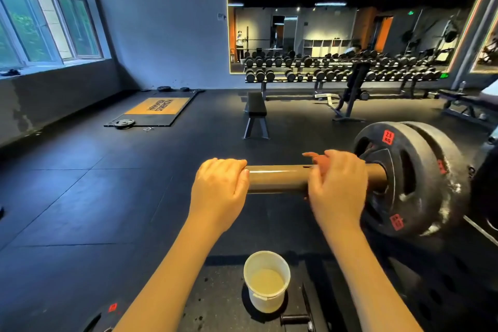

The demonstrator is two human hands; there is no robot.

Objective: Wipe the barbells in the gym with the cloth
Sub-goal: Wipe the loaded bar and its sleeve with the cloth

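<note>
Bronze-brown metal barbell sleeve (277,178) has its free end capped by the left hand (219,186), fingers curled over it, probably to steady it. Further right, the right hand (336,186) wraps a reddish-orange cloth (319,160) round the sleeve, just beside black weight plates (404,178).

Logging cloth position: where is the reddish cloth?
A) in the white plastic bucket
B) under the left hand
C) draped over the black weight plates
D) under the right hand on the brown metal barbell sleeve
D: the reddish cloth peeks from under the right hand on the brown metal barbell sleeve; the left hand grips bare metal.
</note>
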